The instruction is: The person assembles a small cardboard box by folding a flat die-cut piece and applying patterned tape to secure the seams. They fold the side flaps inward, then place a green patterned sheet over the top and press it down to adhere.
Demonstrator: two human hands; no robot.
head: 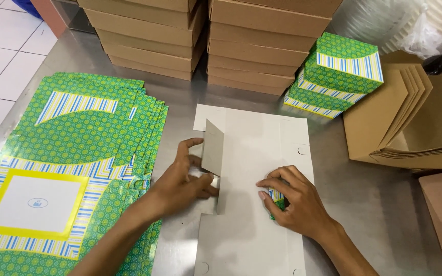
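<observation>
A steel counter [374, 204] carries brown cartons [205, 41] stacked at the back and a pile of flat green patterned sheets [78, 153] on the left. In the middle lies an unfolded box blank [262, 153], grey side up. Folded green boxes [338, 76] stand beyond it, beside loose brown cardboard pieces [405, 117]. The left hand [180, 184] has its fingers closed on a raised side flap [213, 148]. The right hand [295, 199] curls its fingers over a folded green tab [277, 199], pressing it to the blank.
</observation>
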